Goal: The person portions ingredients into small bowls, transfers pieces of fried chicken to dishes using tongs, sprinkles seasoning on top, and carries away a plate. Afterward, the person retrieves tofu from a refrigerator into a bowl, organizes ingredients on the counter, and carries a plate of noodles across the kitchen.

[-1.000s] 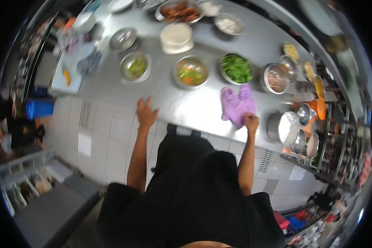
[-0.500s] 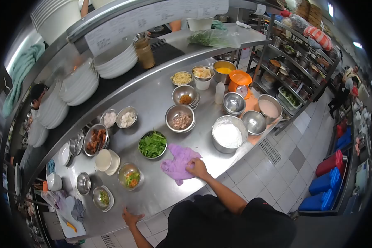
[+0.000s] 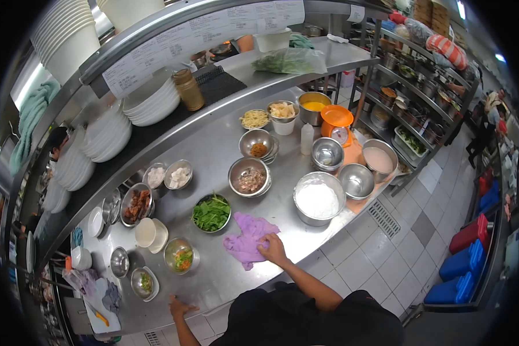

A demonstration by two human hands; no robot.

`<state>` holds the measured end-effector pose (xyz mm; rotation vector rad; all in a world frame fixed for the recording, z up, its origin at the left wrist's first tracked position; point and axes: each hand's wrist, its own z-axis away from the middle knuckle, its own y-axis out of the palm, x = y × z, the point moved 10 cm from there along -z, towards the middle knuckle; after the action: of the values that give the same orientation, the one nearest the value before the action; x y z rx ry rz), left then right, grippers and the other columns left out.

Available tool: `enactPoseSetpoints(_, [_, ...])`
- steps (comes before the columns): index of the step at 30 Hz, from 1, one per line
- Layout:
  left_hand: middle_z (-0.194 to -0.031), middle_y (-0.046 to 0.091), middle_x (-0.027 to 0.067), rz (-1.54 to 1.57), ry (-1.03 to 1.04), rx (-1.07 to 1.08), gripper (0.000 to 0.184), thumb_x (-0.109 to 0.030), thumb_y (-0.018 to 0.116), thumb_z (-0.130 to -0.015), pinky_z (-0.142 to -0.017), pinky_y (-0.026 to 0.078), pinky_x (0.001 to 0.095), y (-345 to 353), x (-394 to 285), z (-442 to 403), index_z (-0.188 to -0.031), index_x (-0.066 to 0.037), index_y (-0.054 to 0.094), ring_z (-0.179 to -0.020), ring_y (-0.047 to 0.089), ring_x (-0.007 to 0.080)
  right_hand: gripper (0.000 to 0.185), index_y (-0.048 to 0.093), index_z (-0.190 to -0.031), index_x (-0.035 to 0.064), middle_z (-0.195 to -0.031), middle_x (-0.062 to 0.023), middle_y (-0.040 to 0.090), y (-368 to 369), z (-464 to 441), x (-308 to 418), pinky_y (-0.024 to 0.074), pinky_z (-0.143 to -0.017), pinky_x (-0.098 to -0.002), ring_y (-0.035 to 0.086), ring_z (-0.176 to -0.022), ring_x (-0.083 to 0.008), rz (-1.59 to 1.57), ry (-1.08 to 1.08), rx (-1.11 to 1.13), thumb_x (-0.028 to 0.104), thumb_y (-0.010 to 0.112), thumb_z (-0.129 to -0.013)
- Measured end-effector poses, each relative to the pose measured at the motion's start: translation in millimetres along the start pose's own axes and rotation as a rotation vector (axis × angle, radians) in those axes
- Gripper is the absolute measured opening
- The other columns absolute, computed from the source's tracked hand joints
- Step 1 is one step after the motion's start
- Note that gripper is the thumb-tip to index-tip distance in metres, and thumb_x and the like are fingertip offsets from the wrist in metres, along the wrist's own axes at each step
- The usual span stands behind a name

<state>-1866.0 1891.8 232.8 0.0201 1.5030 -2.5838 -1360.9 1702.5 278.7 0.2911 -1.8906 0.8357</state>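
Observation:
A crumpled purple cloth (image 3: 249,236) lies on the steel worktable (image 3: 207,285), and the closed fingers of my right hand (image 3: 273,249) grip its right side. My left hand (image 3: 180,307) rests at the table's front edge with thumb and fingers apart, holding nothing. Just beyond the cloth stands a bowl of green leaves (image 3: 211,213). To its left is a bowl of chopped vegetables (image 3: 182,257). Nearest to my left hand is a small bowl of chopped greens (image 3: 146,282). A large pot of white powder (image 3: 317,199) stands to the right of the cloth.
Behind the cloth is a bowl of chopped meat (image 3: 251,179). An orange scale (image 3: 338,118) and a squeeze bottle (image 3: 307,138) stand at the back right. A knife (image 3: 101,317) lies on a white board (image 3: 111,326) at the left. Stacked plates (image 3: 153,101) line the shelf above.
My head view has shifted slightly. The right hand stays on the purple cloth and the left hand stays at the table edge.

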Motion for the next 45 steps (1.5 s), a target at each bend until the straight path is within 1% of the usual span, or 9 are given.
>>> enactPoseSetpoints(6, [-0.141, 0.034, 0.0229, -0.002, -0.001, 0.035, 0.151, -0.034, 0.094, -0.028, -0.108, 0.033, 0.0421, -0.5, -2.6, -0.3, -0.144, -0.006, 0.001, -0.134, 0.025, 0.0405, 0.018, 0.064, -0.082, 0.0045, -0.083, -0.0166, 0.057, 1.1, 0.5, -5.2, 0.0465, -0.075, -0.0398, 0.057, -0.083, -0.0331, -0.038, 0.035, 0.014, 0.016, 0.066, -0.069])
enactPoseSetpoints(12, [-0.141, 0.036, 0.0186, -0.054, -0.004, 0.031, 0.15, -0.036, 0.094, -0.028, -0.108, 0.032, 0.0415, -1.5, -3.2, -1.9, -0.143, -0.002, 0.004, -0.133, 0.025, 0.0407, 0.019, 0.065, -0.084, 0.0045, -0.084, -0.0162, 0.058, -1.0, 1.7, -8.1, 0.0476, -0.074, -0.0401, 0.058, -0.083, -0.0336, -0.081, 0.027, 0.004, 0.016, 0.067, -0.07])
enactPoseSetpoints(19, [-0.143, 0.033, 0.0177, -0.049, -0.01, 0.068, 0.151, -0.036, 0.094, -0.027, -0.109, 0.032, 0.0418, 1.3, -1.5, -5.3, -0.143, -0.001, 0.004, -0.135, 0.022, 0.041, 0.02, 0.066, -0.085, 0.0056, -0.085, -0.0156, 0.06, -5.1, 2.9, -6.8, 0.0483, -0.075, -0.0387, 0.059, -0.084, -0.0323, -0.075, 0.03, -0.007, 0.018, 0.068, -0.07])
enactPoseSetpoints(25, [-0.145, 0.03, 0.017, -0.008, 0.039, 0.053, 0.155, -0.036, 0.094, -0.027, -0.109, 0.03, 0.0417, 4.1, 2.2, -7.9, -0.144, 0.0, -0.001, -0.136, 0.019, 0.0409, 0.023, 0.066, -0.085, 0.0069, -0.084, -0.0141, 0.061, -9.7, 3.5, -1.7, 0.0491, -0.07, -0.0382, 0.061, -0.079, -0.0312, -0.019, 0.002, -0.027, 0.023, 0.07, -0.069])
enactPoseSetpoints(34, [-0.14, 0.037, 0.0143, 0.056, -0.055, 0.068, 0.147, -0.03, 0.095, -0.029, -0.107, 0.033, 0.0408, -10.1, -12.1, 19.3, -0.143, -0.002, 0.006, -0.133, 0.025, 0.037, 0.021, 0.065, -0.083, 0.0076, -0.084, -0.0122, 0.059, -8.5, 3.4, -4.8, 0.048, -0.073, -0.0376, 0.059, -0.083, -0.03, -0.002, 0.059, 0.007, 0.024, 0.07, -0.07])
enactPoseSetpoints(36, [-0.143, 0.03, 0.0183, 0.035, -0.013, 0.075, 0.15, -0.03, 0.095, -0.03, -0.108, 0.032, 0.0445, -5.7, -9.9, 13.4, -0.145, -0.008, 0.001, -0.134, 0.023, 0.0401, 0.021, 0.065, -0.083, 0.0079, -0.083, -0.012, 0.059, -9.0, 3.5, -4.4, 0.0479, -0.073, -0.0378, 0.059, -0.083, -0.03, -0.001, 0.055, 0.003, 0.024, 0.07, -0.07])
enactPoseSetpoints(42, [-0.148, 0.025, 0.0164, 0.023, 0.045, 0.009, 0.149, -0.033, 0.094, -0.032, -0.11, 0.027, 0.0444, 1.1, -1.0, 0.4, -0.145, -0.004, 0.002, -0.137, 0.017, 0.0388, 0.024, 0.065, -0.084, 0.0079, -0.083, -0.0117, 0.059, -5.2, 2.6, -8.0, 0.0477, -0.072, -0.0374, 0.059, -0.082, -0.0296, 0.027, 0.028, 0.015, 0.026, 0.071, -0.07])
enactPoseSetpoints(44, [-0.147, 0.027, 0.0153, 0.012, -0.009, 0.031, 0.148, -0.034, 0.094, -0.032, -0.111, 0.029, 0.0418, 2.0, 0.1, 0.9, -0.145, -0.006, 0.002, -0.135, 0.024, 0.0364, 0.027, 0.064, -0.087, 0.0044, -0.081, -0.0125, 0.059, -4.7, 1.9, -4.1, 0.0474, -0.068, -0.0353, 0.059, -0.075, -0.0274, 0.067, -0.119, -0.043, 0.023, 0.073, -0.069])
enactPoseSetpoints(45, [-0.145, 0.029, 0.0174, -0.009, 0.083, 0.058, 0.144, -0.033, 0.093, -0.034, -0.11, 0.03, 0.0409, 8.0, 0.8, -9.7, -0.145, -0.004, 0.005, -0.134, 0.027, 0.034, 0.027, 0.064, -0.087, 0.0036, -0.082, -0.0128, 0.06, -7.5, 3.8, -7.9, 0.0472, -0.069, -0.0344, 0.059, -0.076, -0.0259, 0.012, -0.076, -0.042, 0.022, 0.073, -0.07])
